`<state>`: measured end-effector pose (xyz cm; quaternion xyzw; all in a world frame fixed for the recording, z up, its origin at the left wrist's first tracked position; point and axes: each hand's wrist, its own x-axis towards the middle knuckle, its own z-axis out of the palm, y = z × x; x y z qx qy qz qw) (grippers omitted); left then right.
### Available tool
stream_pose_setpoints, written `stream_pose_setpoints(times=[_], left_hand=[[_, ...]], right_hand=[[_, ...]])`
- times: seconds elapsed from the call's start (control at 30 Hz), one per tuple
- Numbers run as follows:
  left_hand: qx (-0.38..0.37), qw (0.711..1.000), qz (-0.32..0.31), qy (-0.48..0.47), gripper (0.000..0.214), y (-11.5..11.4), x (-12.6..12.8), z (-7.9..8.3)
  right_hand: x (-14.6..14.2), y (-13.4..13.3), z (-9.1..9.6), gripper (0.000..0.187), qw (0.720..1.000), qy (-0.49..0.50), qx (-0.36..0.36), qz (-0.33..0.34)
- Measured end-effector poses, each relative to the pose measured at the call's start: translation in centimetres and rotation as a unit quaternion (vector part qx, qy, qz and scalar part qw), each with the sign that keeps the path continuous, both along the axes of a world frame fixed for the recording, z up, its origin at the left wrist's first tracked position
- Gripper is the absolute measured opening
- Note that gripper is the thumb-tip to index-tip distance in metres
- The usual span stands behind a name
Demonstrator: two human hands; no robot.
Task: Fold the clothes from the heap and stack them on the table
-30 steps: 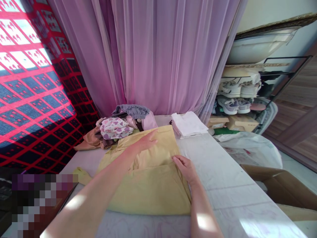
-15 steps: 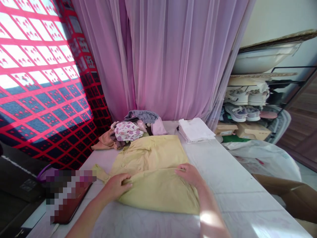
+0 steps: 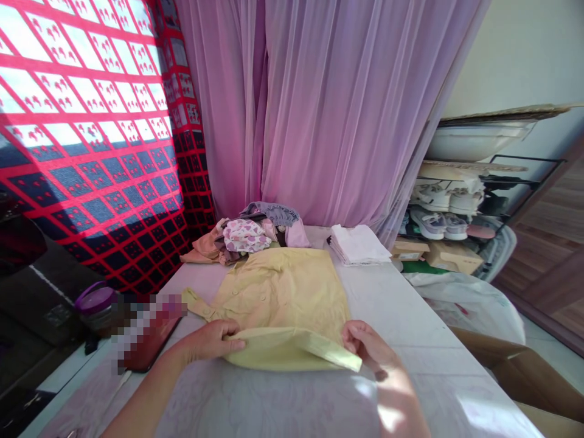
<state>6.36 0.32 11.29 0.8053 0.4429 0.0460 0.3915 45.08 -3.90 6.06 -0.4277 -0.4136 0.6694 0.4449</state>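
Observation:
A pale yellow button-front shirt (image 3: 278, 298) lies flat on the white tabletop (image 3: 264, 401), with a sleeve (image 3: 196, 304) sticking out to the left. Its near part is doubled over into a soft fold. My left hand (image 3: 210, 340) grips the left end of that fold. My right hand (image 3: 367, 347) holds the right end, close to a loose hem edge. Both hands sit at the near side of the shirt.
Beyond the shirt lie a heap of mixed clothes (image 3: 244, 234) and a stack of white folded cloth (image 3: 358, 244). A purple-lidded container (image 3: 98, 307) and a pixelated object (image 3: 150, 328) stand left of the table. Shoe racks, cardboard boxes and a white plastic bag are on the right.
The shirt's near part has lifted and doubled over instead of lying flat. Both hands now hold the fold. The view has shifted slightly.

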Motion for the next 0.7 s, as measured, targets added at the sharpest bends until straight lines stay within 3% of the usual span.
stream_pose_setpoints(times=[0.1, 0.17, 0.23, 0.33, 0.4, 0.47, 0.57, 0.7], left_hand=[[0.007, 0.999, -0.031, -0.008, 0.05, -0.2, -0.2, -0.4], [0.01, 1.0, -0.018, -0.015, 0.053, 0.0, -0.3, -0.8], [0.034, 0.998, 0.042, -0.03, 0.051, 0.7, -0.6, -1.2], [0.118, 0.973, 0.194, -0.03, 0.039, 3.1, -1.4, -1.6], [0.154, 0.946, 0.286, -0.008, 0.034, 5.5, -2.1, -1.7], [0.156, 0.929, 0.335, 0.015, 0.038, 8.0, -2.8, -1.8], [0.135, 0.923, 0.357, 0.038, 0.038, 11.4, -3.3, -2.1], [0.104, 0.922, 0.367, 0.069, 0.035, 14.7, -2.9, -2.9]], right_hand=[[-0.1, 0.2, -0.4, 0.04, 0.991, 0.039, 0.035, -0.12], [-0.2, 0.6, -0.7, 0.036, 0.976, 0.049, 0.048, -0.207], [-0.2, 1.0, -1.1, 0.035, 0.959, 0.039, 0.054, -0.275], [0.5, 1.9, -1.6, 0.036, 0.939, -0.029, 0.057, -0.339], [1.1, 2.9, -1.6, 0.036, 0.93, -0.1, 0.052, -0.351], [1.7, 4.3, -1.2, 0.035, 0.925, -0.173, 0.047, -0.336], [2.4, 7.3, 0.3, 0.033, 0.91, -0.288, 0.056, -0.293], [2.6, 12.5, 2.9, 0.029, 0.864, -0.437, 0.075, -0.24]])
